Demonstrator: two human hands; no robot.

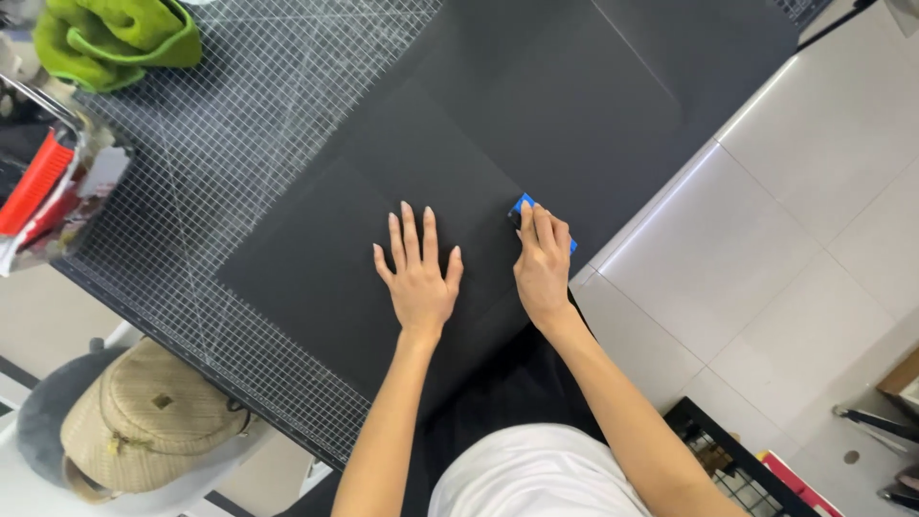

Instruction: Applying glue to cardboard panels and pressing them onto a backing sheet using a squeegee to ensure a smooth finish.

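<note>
Head view, looking straight down. Left hand (417,278) lies flat, palm down, fingers spread and straight, pressed on the large matte black sheet of paper or card (479,144); it grips nothing. Right hand (542,263) is just beside it, fingers curled down together over a small flat blue plastic tool (526,203), clamped on it; only the tool's blue corners show past the fingertips and at the hand's right side. The tool touches the black sheet near its right edge.

The black sheet lies on a dark cutting mat with a white grid (211,172), covering most of the mat's right part; a fold or crease line runs across the sheet's upper right. The mat's near edge runs diagonally in frame.

Top left: a bunched green cloth (115,38) on the mat's corner. Left edge: a clutter of red and white items (43,191), too blurred to tell what they are. Bottom left, below the mat: a woven tan bag (144,416). Right: pale tiled floor (766,239). Bottom right: a black wire basket (732,460).
</note>
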